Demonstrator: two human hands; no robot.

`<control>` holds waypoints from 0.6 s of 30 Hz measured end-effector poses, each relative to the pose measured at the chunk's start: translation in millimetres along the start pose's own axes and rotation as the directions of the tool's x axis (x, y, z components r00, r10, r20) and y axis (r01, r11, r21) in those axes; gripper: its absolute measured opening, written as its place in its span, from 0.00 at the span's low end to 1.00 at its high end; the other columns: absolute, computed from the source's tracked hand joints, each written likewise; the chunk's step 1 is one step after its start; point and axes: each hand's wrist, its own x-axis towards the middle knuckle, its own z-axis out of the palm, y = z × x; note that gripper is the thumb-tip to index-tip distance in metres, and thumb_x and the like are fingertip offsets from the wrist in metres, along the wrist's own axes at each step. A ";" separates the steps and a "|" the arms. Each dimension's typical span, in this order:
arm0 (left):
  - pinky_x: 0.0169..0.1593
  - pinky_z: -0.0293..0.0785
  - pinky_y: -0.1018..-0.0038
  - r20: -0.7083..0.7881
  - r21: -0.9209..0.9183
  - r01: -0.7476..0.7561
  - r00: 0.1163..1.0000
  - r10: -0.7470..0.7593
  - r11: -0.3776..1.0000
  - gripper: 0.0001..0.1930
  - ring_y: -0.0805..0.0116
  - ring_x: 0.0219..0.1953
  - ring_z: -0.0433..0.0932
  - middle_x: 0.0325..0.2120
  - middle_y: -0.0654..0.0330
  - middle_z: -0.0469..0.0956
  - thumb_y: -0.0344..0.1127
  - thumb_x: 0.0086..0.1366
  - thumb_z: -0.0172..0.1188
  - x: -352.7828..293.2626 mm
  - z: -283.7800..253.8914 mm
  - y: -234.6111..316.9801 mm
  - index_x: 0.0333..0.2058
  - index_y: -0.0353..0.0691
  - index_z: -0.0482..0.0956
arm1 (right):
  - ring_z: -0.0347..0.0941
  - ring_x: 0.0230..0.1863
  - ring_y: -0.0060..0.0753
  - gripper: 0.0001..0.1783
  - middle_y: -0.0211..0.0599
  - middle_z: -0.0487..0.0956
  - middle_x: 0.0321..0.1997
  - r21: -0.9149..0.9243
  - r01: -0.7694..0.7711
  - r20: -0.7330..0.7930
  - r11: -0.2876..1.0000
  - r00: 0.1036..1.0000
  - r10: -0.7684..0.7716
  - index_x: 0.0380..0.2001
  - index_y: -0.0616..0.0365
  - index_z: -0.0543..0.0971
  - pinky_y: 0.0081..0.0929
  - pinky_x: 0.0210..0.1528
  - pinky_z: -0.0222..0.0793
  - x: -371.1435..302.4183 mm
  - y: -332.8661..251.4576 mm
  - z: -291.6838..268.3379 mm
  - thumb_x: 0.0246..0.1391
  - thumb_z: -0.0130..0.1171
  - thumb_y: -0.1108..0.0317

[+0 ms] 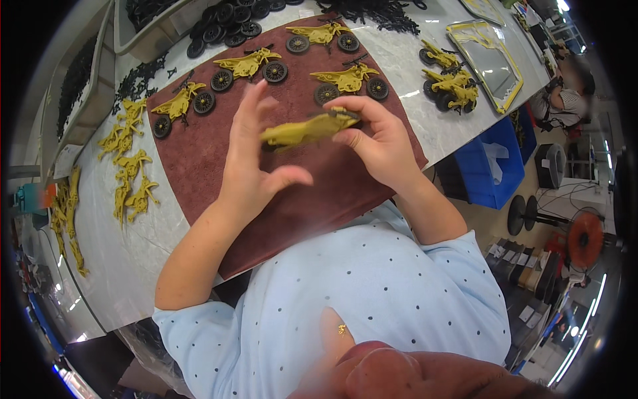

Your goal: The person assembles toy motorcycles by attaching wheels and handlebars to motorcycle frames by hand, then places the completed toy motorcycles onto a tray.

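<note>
Above the dark red cloth [199, 159], my right hand [385, 143] pinches one end of a yellow toy motorcycle [309, 130] between thumb and fingers. It is slightly blurred, and dark parts show at the gripped end. My left hand [249, 156] is open beside the other end, thumb and fingers spread; whether it touches the toy I cannot tell. Further back on the cloth stand several yellow toy motorcycles with black wheels, among them one at the left [179, 104], one in the middle [247, 64], one at the right [349, 78] and one at the far edge [319, 33].
Yellow motorcycle bodies [136, 176] lie left of the cloth. Behind are black wheels [222, 23], small black parts [379, 14] and grey bins [156, 36]. More toy motorcycles [452, 86] and a yellow-edged tray [488, 66] sit at right. Below stands a blue crate [475, 173].
</note>
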 end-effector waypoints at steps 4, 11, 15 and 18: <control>0.45 0.75 0.75 0.101 -0.344 0.445 0.893 -0.438 0.827 0.22 0.66 0.45 0.78 0.50 0.54 0.74 0.30 0.54 0.68 -6.0 -3.6 6.2 0.48 0.33 0.75 | 0.71 0.49 0.21 0.19 0.31 0.75 0.48 -0.126 0.066 0.045 0.990 0.997 -0.060 0.50 0.62 0.73 0.20 0.50 0.67 -4.0 1.4 -2.7 0.53 0.59 0.76; 0.36 0.76 0.75 0.109 0.063 0.219 0.968 -0.225 0.974 0.17 0.66 0.33 0.81 0.34 0.55 0.81 0.29 0.52 0.68 -4.7 -3.8 12.4 0.42 0.36 0.80 | 0.74 0.45 0.26 0.18 0.35 0.78 0.45 -0.128 0.132 0.083 0.983 0.989 -0.122 0.46 0.60 0.77 0.22 0.46 0.71 -5.2 3.3 1.1 0.49 0.60 0.78; 0.35 0.75 0.74 0.106 0.118 0.181 0.975 -0.194 0.976 0.17 0.64 0.32 0.81 0.32 0.55 0.81 0.28 0.51 0.68 -3.2 -3.2 18.4 0.41 0.36 0.80 | 0.75 0.43 0.26 0.17 0.35 0.80 0.43 -0.211 0.176 0.060 0.962 0.984 -0.166 0.43 0.60 0.79 0.22 0.45 0.71 -5.0 6.0 2.0 0.47 0.61 0.78; 0.35 0.75 0.74 0.088 0.128 0.154 0.982 -0.166 0.980 0.16 0.63 0.31 0.80 0.31 0.54 0.81 0.27 0.50 0.68 -4.3 -2.8 16.1 0.40 0.36 0.80 | 0.75 0.42 0.25 0.18 0.35 0.80 0.42 -0.242 0.238 0.056 0.941 0.971 -0.232 0.43 0.60 0.79 0.23 0.44 0.71 -3.8 12.4 2.4 0.45 0.61 0.80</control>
